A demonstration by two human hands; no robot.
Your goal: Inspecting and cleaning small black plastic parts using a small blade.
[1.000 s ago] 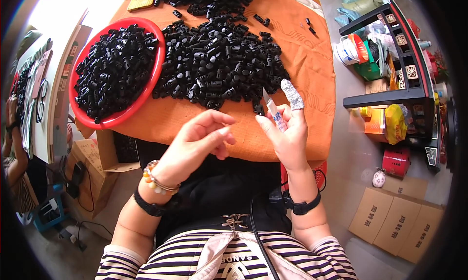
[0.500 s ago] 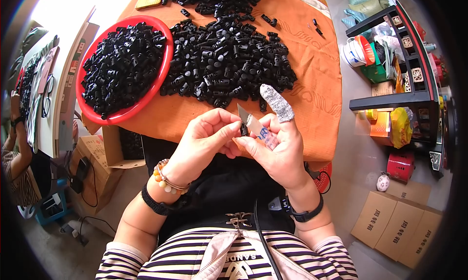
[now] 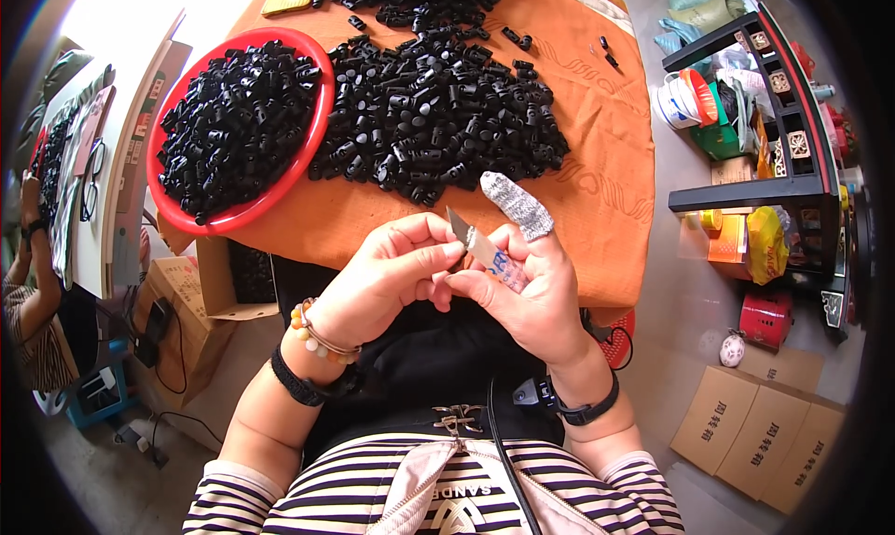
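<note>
Hands meet above the near edge of the counter (image 3: 597, 209), which is covered in orange cloth. In the head view, the right hand (image 3: 531, 297) holds a small utility blade (image 3: 471, 241) with a patterned handle, its grip closed around that handle, and the forefinger wears a grey knitted finger guard (image 3: 517, 204). The left hand (image 3: 396, 274) has its grip pinched together at the blade's edge, seemingly on one small black part, though the fingers hide it. A heap of black plastic pieces (image 3: 433, 116) lies just beyond the hands, and a red bowl (image 3: 312, 148) to the left is full of the same pieces. To trim well, I judge the blade should cut away from the left fingertips, with the guarded finger bracing it and the part held close and steady.
</note>
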